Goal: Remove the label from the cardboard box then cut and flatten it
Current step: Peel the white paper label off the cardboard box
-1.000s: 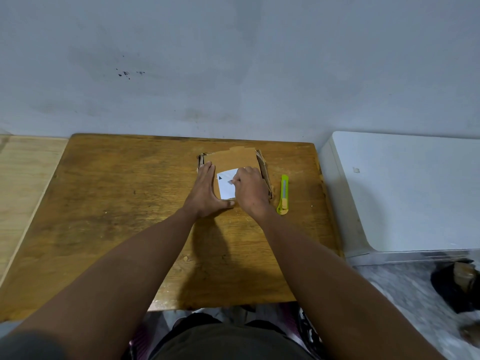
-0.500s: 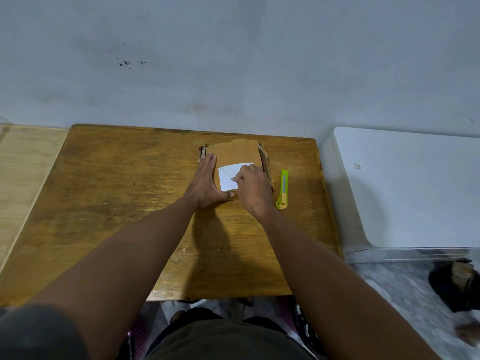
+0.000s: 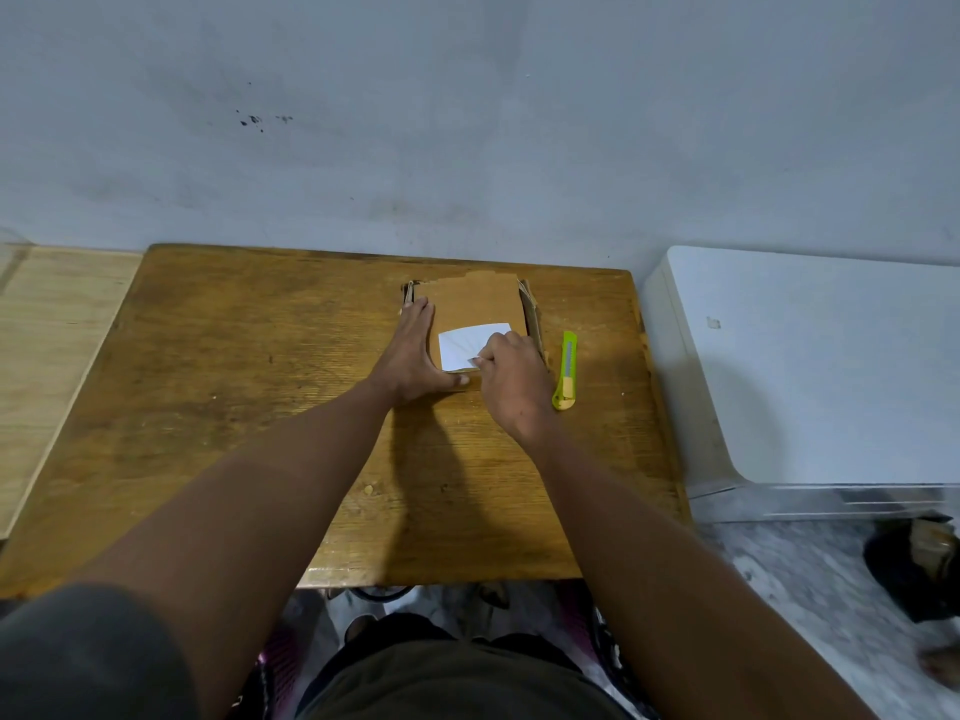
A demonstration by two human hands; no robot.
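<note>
— Where's the box?
— The brown, collapsed cardboard box (image 3: 470, 304) lies flat at the wooden table's far edge.
— And the label?
— The white rectangular paper label (image 3: 464, 346) sits on the box's near half, its near right corner lifted.

Label's (image 3: 470, 345) near-right corner under right hand (image 3: 511, 379), perhaps pinched; box's (image 3: 475, 304) near edge hidden.

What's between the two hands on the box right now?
In the head view, the white label on the box lies between left hand and right hand, which pinches its corner.
</note>
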